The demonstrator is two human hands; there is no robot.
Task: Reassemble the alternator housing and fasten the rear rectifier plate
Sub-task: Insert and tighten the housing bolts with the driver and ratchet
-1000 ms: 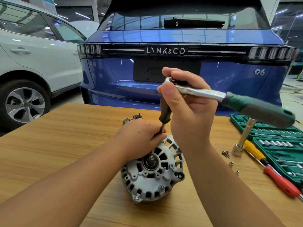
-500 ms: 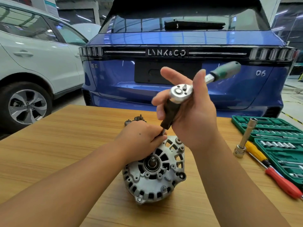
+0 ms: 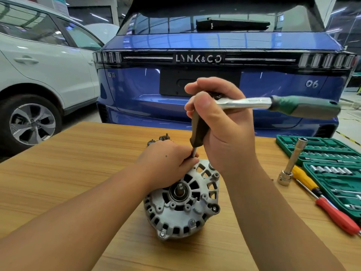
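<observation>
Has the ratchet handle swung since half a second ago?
Yes. The ratchet handle has swung down and to the right; it now crosses the blue car below the 06 badge.

We are looking past a wooden table point(image 3: 58, 173) at a blue car point(image 3: 214, 44) and a white car point(image 3: 48, 71) standing on a grey floor point(image 3: 86, 116) under ceiling strip lights point(image 3: 101, 16).

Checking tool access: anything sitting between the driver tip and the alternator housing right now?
Nothing loose blocks it. The driver shaft runs down to the top edge of the alternator housing, but the left hand pinches the shaft there and hides the tip, so seating cannot be seen. The right hand grips the ratchet head above.
</observation>
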